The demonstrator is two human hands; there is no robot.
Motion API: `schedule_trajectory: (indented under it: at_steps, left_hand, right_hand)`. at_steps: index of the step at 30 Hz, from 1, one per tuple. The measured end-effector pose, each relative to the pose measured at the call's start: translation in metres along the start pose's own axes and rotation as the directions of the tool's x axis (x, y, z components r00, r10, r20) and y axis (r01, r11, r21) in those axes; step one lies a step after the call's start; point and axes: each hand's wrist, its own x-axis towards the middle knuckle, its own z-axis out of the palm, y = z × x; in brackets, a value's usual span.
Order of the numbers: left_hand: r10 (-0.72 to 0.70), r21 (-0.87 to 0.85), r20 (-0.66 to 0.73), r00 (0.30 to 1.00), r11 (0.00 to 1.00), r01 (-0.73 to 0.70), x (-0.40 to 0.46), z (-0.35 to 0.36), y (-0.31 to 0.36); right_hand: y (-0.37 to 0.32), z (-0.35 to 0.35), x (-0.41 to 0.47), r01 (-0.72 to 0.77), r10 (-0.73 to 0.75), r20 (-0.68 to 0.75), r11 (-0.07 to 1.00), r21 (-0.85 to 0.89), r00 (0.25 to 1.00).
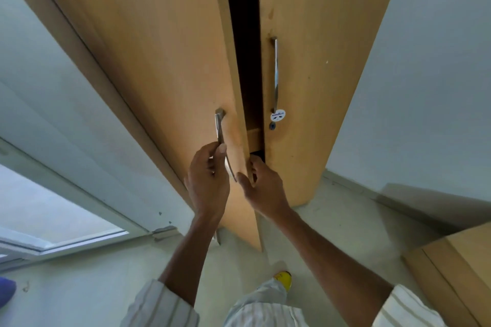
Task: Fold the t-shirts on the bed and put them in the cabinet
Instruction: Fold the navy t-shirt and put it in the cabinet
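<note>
Head view, facing tall wooden cabinet (pixel 159 34) with two doors. Left door (pixel 164 66) swung partly ajar; right door (pixel 313 34) flush and closed. Dark gap (pixel 243 34) between the two, interior too dark to read except a pale shelf edge (pixel 254 138) low in the gap. Left hand (pixel 208 180) at the left door's metal handle (pixel 220 127): thumb and fingers (pixel 221 148) curled round the lower part of the bar, clamped on it. Right hand (pixel 261 186) at the free edge of the left door, just right of the left hand; fingers hooked behind the edge, thumb (pixel 243 179) on the door's front face, so pinching the panel. Hands close together, not touching. Right door's handle (pixel 275 74) untouched, with a round white sticker (pixel 277 115) at its lower end and a small dark lock (pixel 272 126) just beneath. T-shirts not visible in this view; bed not visible either. Both forearms bare, striped pale sleeves (pixel 164 308) pushed up near the elbows. Pale floor (pixel 79 287) below; yellow shoe (pixel 284 279) near the cabinet's foot. White-framed glazed door (pixel 53 207) at left, white wall (pixel 425 61) at right. Corner of another wooden piece (pixel 457 268) at near right. Blue-purple object (pixel 6 291) at far left edge, cut off, not identifiable.
</note>
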Motion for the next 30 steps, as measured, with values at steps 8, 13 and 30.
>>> schedule_trajectory:
  at_steps: [8,13,30]
  left_hand:
    - [0.023,-0.001,0.242,0.97,1.0,-0.024,0.064,0.073,0.005]
    - [0.075,0.0,0.308,0.949,0.997,-0.079,0.103,0.106,0.004]
    - [0.113,-0.05,0.324,0.939,0.994,-0.102,0.174,0.158,-0.014]
  right_hand:
    - [0.025,-0.034,0.083,-0.143,0.146,0.024,0.983,-0.115,0.989]
    - [0.029,-0.049,0.123,-0.129,0.124,-0.044,0.976,-0.175,0.991]
    - [0.023,-0.044,0.197,-0.074,0.038,-0.246,0.987,-0.14,0.968]
